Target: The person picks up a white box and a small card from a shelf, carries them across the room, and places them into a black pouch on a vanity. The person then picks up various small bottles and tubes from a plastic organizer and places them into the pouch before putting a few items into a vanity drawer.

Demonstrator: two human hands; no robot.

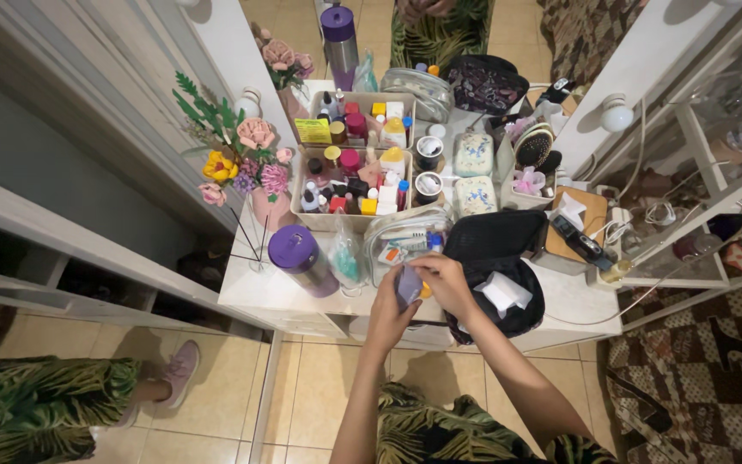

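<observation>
Your left hand (391, 308) is wrapped around a small greyish-purple item (409, 284), fingers closed on its lower part, and your right hand (445, 283) pinches at its top edge from the other side — both hands are closed on the same thing. What exactly the item is, you cannot tell from here; it is small and half hidden by your fingers. A bit of orange shows just under it.

Take the black pouch (498, 258) as your landmark. It lies open on the white tabletop (255, 288), and your hands hover just at its left edge, above the front of the table. A white folded piece (506, 292) rests in the pouch's mouth, just right of your right hand. Directly left of the pouch sits a clear zip bag (401, 236) with tubes inside, touching or nearly touching it. Further left of the pouch stands a purple-lidded tumbler (300, 256), and between the two is a small clear bag with something teal inside (347, 258).

Behind the pouch — towards the mirror — a tray of small bottles and jars (349, 185) is set against the glass, with a vase of paper flowers (246, 163) well to its left. Right of the pouch lies a wooden board (581, 223) with a dark device on it.
</observation>
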